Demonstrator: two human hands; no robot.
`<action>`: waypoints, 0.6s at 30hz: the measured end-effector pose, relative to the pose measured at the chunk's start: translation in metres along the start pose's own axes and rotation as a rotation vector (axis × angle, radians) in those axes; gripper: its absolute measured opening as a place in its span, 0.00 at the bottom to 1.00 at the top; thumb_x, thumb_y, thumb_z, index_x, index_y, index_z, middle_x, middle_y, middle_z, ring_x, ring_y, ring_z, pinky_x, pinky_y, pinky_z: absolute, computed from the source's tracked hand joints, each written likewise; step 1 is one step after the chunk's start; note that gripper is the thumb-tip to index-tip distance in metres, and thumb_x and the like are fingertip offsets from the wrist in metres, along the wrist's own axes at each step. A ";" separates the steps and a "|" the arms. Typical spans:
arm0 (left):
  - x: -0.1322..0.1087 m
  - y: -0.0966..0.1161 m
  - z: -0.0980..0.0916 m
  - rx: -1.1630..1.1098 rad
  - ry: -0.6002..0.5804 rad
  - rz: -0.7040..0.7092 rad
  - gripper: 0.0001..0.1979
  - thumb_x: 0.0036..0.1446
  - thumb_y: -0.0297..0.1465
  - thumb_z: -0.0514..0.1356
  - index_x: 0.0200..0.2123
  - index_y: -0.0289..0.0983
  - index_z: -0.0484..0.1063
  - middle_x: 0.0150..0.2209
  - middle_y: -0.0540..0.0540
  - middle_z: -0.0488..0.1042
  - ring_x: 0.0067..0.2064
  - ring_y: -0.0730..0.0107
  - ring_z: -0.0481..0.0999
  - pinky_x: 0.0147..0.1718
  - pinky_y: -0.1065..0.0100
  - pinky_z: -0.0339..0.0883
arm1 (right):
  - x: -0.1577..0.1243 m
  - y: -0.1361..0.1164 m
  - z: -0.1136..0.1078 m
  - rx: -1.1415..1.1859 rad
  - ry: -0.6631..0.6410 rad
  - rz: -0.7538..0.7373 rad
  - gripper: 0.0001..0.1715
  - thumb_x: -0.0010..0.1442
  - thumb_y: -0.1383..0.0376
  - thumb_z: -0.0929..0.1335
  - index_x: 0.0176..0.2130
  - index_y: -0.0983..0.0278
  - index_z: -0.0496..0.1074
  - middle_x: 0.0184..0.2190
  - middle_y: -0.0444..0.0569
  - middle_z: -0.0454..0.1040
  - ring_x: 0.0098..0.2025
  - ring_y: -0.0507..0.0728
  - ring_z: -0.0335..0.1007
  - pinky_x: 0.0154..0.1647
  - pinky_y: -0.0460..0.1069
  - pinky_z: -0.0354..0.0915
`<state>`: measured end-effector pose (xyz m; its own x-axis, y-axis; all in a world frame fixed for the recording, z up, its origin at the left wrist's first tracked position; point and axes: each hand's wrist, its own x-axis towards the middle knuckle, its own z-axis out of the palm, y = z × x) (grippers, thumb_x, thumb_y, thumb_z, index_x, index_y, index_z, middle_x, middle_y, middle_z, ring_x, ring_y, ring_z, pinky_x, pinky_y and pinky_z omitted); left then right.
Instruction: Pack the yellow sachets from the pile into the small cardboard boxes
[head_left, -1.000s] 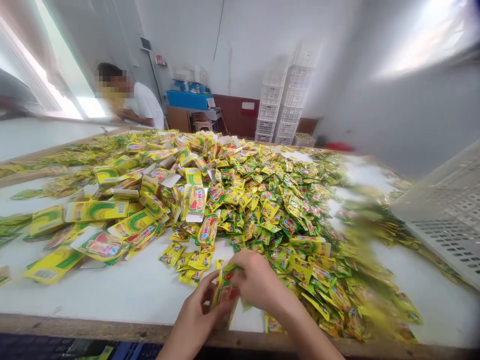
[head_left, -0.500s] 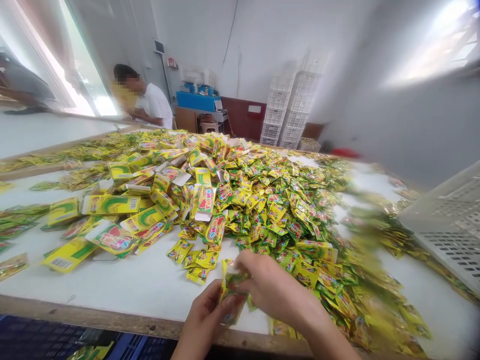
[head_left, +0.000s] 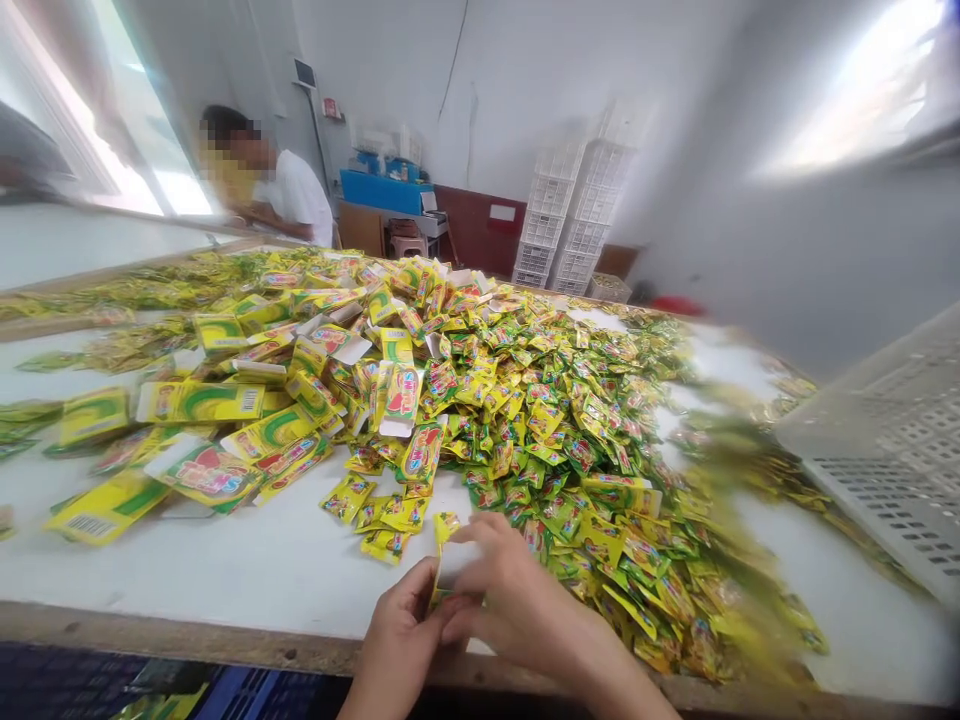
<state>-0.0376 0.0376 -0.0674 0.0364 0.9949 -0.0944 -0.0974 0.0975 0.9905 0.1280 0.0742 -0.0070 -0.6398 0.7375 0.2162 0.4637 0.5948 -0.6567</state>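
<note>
Between your hands, the held carton [head_left: 454,563] now shows a pale, unprinted panel where its green-and-red face showed half a second ago. That suggests you have turned it or are working a flap; blur hides whether the end is open, or what is inside. It sits just in from the near edge of the bench [head_left: 225,565].

Your left hand [head_left: 401,615] is on the near left side of the held carton, pinching it between bent fingers and thumb. Your right hand [head_left: 510,580] reaches over from the right, its wrist bent inward and its fingers arched across the pale panel, the thumb low beside your left fingers. You cannot tell from here whether the right fingers grip it or only press.

Just beyond the held carton and to its left lie a few loose yellow sachets [head_left: 386,515]; farther left are printed cartons [head_left: 202,470], several with flaps open. Beyond it and to its right spreads the sachet heap [head_left: 547,425]. A white perforated crate [head_left: 885,500] stands well to its right. Far behind it rise stacked white crates [head_left: 574,215], with a co-worker in a white top [head_left: 304,195] to the far left.
</note>
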 end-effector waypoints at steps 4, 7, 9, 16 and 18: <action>-0.006 0.006 0.011 -0.066 0.066 -0.041 0.17 0.52 0.39 0.66 0.45 0.38 0.77 0.44 0.46 0.81 0.47 0.56 0.76 0.46 0.64 0.70 | -0.014 0.012 0.012 0.370 0.329 0.176 0.11 0.59 0.62 0.71 0.44 0.56 0.78 0.46 0.50 0.73 0.48 0.58 0.68 0.48 0.52 0.66; -0.012 0.012 0.015 -0.091 0.084 -0.100 0.21 0.57 0.44 0.60 0.48 0.38 0.78 0.49 0.44 0.79 0.55 0.53 0.72 0.58 0.58 0.63 | -0.023 0.025 0.022 0.746 0.373 0.458 0.19 0.58 0.54 0.71 0.44 0.63 0.77 0.27 0.46 0.72 0.23 0.51 0.65 0.21 0.44 0.62; -0.013 0.018 0.013 -0.109 0.047 -0.144 0.22 0.59 0.45 0.58 0.49 0.38 0.78 0.52 0.44 0.78 0.58 0.54 0.70 0.62 0.57 0.57 | -0.025 0.028 0.029 0.932 0.283 0.542 0.21 0.52 0.52 0.74 0.38 0.67 0.77 0.19 0.41 0.66 0.15 0.47 0.55 0.13 0.42 0.53; -0.003 0.025 -0.017 0.058 -0.009 -0.122 0.18 0.54 0.39 0.64 0.47 0.42 0.79 0.49 0.46 0.80 0.53 0.54 0.76 0.55 0.57 0.68 | -0.013 0.014 0.030 0.746 0.315 0.317 0.13 0.57 0.57 0.72 0.39 0.61 0.81 0.29 0.49 0.75 0.28 0.53 0.69 0.23 0.44 0.65; -0.001 0.016 -0.025 0.169 0.062 -0.031 0.15 0.53 0.40 0.65 0.44 0.44 0.81 0.47 0.47 0.81 0.52 0.55 0.77 0.55 0.58 0.68 | -0.010 0.014 0.029 0.715 0.346 0.254 0.11 0.59 0.57 0.70 0.37 0.59 0.82 0.32 0.50 0.77 0.34 0.55 0.71 0.29 0.46 0.68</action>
<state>-0.0638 0.0390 -0.0539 -0.0253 0.9918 -0.1256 0.0719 0.1271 0.9893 0.1228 0.0663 -0.0393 -0.2898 0.9478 0.1332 -0.0070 0.1371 -0.9905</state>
